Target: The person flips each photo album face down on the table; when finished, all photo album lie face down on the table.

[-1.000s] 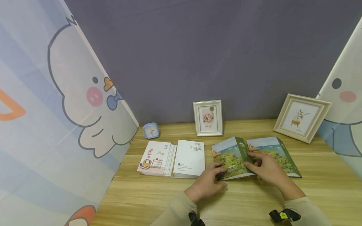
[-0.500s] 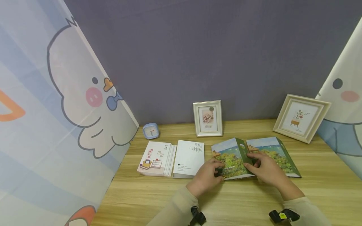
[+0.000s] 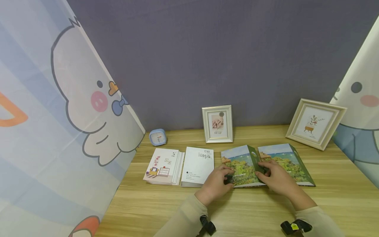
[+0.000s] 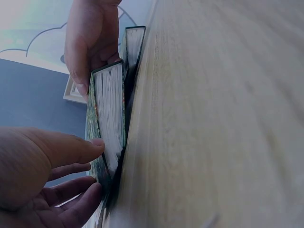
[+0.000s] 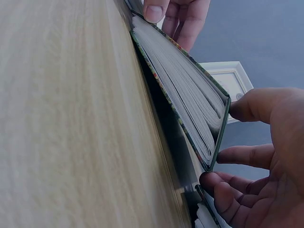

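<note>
A photo album (image 3: pixel 240 166) with a painted seaside garden cover and a green spine lies in front of me, its spine side tilted up off the table. My left hand (image 3: pixel 215 184) holds its left edge, thumb at the front corner in the left wrist view, other fingers at the page-opening side. Along the green spine, my right hand (image 3: pixel 278 177) grips with thumb on the upper edge and fingers at the lower one, as the right wrist view shows. Thick white pages (image 5: pixel 185 90) show between the covers. A matching second album (image 3: pixel 281 161) lies just right, partly behind my right hand.
Left of the albums lie a white book (image 3: pixel 197 166) and a white illustrated book (image 3: pixel 162 166) on others. Behind stand a blue clock (image 3: pixel 158 137), a small picture frame (image 3: pixel 217 124) and a larger cream frame (image 3: pixel 316 123). A grey backdrop (image 3: pixel 207 59) closes the wooden table's rear.
My left hand has shifted slightly up and left along the album's edge, uncovering more of the cover lettering. The album's spine side has lowered a little, with my right hand still on it.
</note>
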Motion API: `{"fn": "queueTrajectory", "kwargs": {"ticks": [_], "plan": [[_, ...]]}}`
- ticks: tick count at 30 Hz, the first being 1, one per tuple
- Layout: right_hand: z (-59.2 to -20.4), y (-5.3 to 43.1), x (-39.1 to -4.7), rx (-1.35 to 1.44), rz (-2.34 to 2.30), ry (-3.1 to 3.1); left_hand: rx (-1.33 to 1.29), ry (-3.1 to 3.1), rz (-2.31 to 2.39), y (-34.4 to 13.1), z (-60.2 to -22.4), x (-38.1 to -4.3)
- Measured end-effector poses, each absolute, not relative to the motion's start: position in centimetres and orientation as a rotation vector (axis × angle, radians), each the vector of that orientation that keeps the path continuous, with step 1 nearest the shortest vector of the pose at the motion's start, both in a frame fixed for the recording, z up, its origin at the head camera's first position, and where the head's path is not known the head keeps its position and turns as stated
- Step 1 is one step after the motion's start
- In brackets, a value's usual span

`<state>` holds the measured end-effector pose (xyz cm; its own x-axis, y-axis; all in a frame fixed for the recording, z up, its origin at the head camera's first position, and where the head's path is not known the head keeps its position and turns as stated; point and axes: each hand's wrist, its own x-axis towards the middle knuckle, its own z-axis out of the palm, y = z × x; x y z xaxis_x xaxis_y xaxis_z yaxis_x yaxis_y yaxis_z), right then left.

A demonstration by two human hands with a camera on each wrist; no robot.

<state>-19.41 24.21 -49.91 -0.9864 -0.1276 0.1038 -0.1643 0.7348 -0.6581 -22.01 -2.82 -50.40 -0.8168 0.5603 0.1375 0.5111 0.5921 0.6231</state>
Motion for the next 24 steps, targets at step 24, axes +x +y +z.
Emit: {"fn": "queueTrajectory", "kwargs": {"ticks": [24], "plan": [[-49.83, 23.96, -19.39, 0.236, 1.089, -2.908, 0.952, 2.748, 1.032, -2.81, -50.61, -22.3]]}}
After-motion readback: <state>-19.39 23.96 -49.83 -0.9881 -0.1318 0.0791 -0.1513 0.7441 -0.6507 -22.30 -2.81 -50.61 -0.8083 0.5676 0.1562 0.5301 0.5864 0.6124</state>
